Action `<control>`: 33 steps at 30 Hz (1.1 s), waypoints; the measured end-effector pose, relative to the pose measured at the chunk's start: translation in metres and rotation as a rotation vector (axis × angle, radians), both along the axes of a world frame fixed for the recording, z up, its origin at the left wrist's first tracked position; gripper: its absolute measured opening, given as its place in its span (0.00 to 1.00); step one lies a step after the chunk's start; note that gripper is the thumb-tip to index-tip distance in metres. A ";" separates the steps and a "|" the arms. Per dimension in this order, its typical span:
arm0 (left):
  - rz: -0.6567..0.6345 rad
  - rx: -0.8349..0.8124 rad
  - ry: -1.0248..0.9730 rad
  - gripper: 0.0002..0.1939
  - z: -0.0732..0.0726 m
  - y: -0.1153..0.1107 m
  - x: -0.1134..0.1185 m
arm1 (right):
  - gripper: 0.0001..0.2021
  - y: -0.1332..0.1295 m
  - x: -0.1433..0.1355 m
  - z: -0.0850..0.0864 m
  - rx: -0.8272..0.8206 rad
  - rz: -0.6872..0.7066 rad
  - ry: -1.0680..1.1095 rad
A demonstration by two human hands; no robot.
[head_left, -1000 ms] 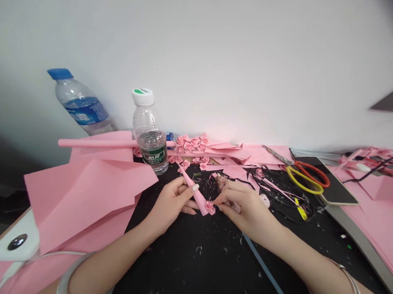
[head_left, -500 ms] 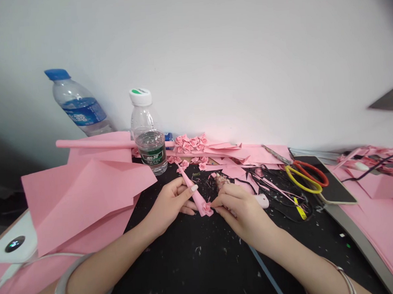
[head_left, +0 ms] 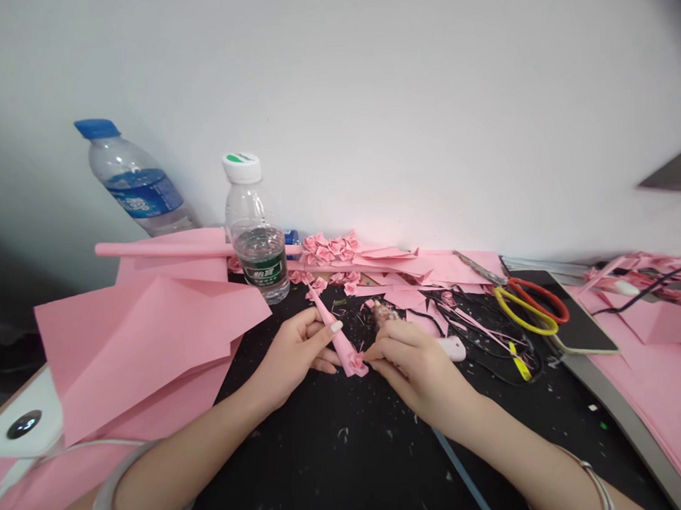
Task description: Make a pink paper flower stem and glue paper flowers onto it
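A pale wall backs a black tabletop dusted with scraps. Pink paper sheets fan over its left side; a blue-capped water bottle leans on the wall, and a white-capped water bottle stands upright nearer the middle. The right hand and left hand meet at the centre, over the dark surface. Scissors with yellow and red handles lie well to the right; what may be a glue gun sits partly hidden behind the right hand.

The left thumb and fingers pinch a rolled pink paper cone, narrow tip pointing away. At its near, wide end sits a folded paper rose. The right thumb and forefinger are pressed close at the rose's right edge; whether they grip a petal I cannot tell.

Too hard a squeeze from the left thumb could crease the hollow cone; a sideways tug from the right fingertips could twist the rose askew or tear a thin petal
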State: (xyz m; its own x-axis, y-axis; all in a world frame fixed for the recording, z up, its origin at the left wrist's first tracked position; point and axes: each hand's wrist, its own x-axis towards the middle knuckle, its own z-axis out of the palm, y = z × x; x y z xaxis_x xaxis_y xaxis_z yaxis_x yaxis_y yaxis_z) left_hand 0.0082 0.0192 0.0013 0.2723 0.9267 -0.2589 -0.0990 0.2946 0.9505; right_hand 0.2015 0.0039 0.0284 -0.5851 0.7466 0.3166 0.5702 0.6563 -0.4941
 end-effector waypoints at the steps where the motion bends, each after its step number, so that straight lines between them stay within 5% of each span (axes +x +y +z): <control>1: -0.001 -0.001 -0.001 0.12 0.000 0.000 0.000 | 0.09 0.000 0.000 0.000 0.001 0.001 0.001; 23: -0.011 -0.008 -0.001 0.12 0.002 0.000 0.001 | 0.10 -0.002 -0.001 -0.001 0.089 0.007 -0.030; 33: 0.001 0.002 -0.027 0.13 0.003 0.000 0.000 | 0.09 0.002 0.006 0.013 -0.035 0.015 -0.033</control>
